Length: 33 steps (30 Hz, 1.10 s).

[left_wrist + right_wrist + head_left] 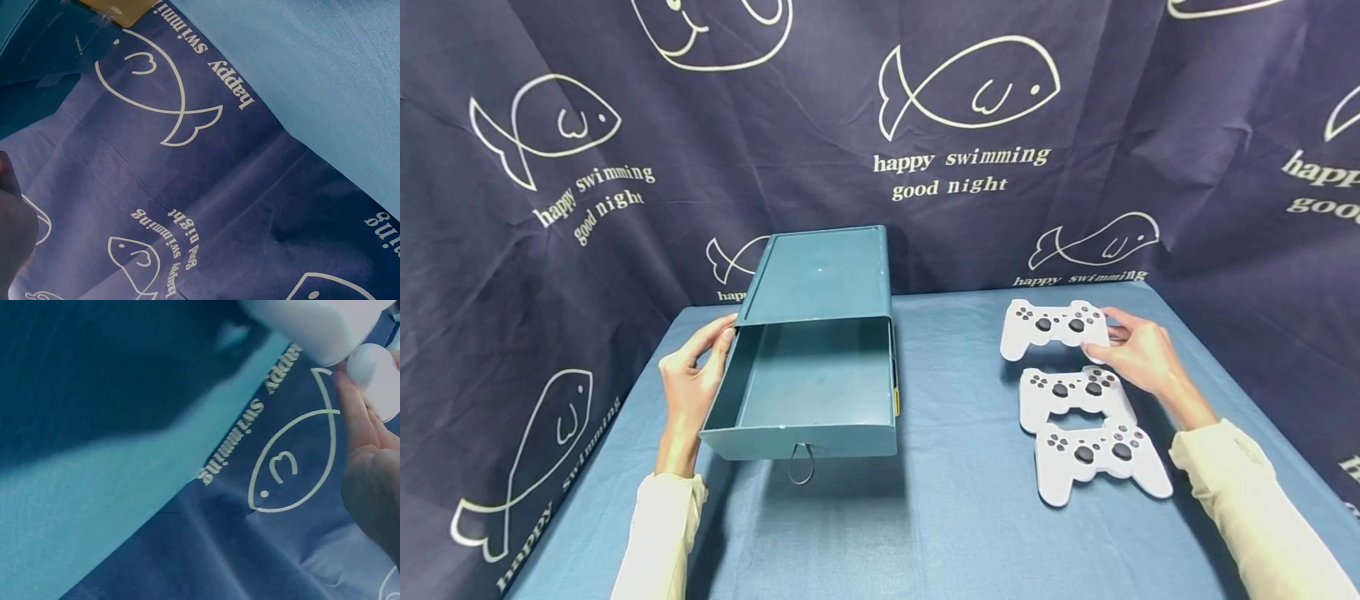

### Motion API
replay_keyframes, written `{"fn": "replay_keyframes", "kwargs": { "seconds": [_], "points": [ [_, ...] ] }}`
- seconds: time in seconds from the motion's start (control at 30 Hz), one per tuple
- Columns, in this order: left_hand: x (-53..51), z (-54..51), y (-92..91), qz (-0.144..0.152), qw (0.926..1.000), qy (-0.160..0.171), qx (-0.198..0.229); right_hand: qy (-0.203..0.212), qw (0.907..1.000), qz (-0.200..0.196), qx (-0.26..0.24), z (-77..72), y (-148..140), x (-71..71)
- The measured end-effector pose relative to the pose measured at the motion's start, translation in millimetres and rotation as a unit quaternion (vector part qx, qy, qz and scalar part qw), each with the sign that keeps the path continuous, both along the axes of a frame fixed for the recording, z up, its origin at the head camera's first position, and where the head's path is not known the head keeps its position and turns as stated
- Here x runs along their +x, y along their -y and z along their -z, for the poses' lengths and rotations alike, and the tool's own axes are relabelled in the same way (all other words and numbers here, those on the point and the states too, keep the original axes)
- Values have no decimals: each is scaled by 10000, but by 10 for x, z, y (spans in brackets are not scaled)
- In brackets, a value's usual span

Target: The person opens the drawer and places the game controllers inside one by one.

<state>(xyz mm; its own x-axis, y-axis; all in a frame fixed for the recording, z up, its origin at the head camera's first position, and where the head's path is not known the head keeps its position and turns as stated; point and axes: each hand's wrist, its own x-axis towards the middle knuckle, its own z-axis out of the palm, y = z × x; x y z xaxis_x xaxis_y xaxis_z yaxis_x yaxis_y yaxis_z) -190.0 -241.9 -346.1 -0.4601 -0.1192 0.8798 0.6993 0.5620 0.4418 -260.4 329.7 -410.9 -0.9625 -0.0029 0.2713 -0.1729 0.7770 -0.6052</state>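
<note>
My left hand holds the left side of a teal drawer box, thumb and fingers near the front corner of its casing. The drawer is pulled out toward me with nothing inside, and a thin loop pull hangs from its front. In the left wrist view only part of that hand shows, beside the box. My right hand pinches the right grip of a white game controller, raised above the table. Two more white controllers, a middle one and a front one, lie nearer me, touching or slightly overlapping.
A blue cloth covers the table. Dark blue curtains printed with white fish and lettering rise behind it and on both sides. A small yellow piece shows on the box's right side.
</note>
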Motion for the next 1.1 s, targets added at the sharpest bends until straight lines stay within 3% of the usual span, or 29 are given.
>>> {"fn": "replay_keyframes", "kwargs": {
  "seconds": [0.33, 0.83, 1.1],
  "points": [
    [11, -11, -13, 52, 10000, -23, 24, 34, 9996, -40, -271, -228, 247, 251],
    [19, -18, -18, 73, 10000, 13, 0, 108, 9976, -261, -635, -470, 531, 513],
    [-41, 66, 43, -36, 10000, 40, -53, -67, 9967, -372, -721, -615, 685, 643]
  ]
}}
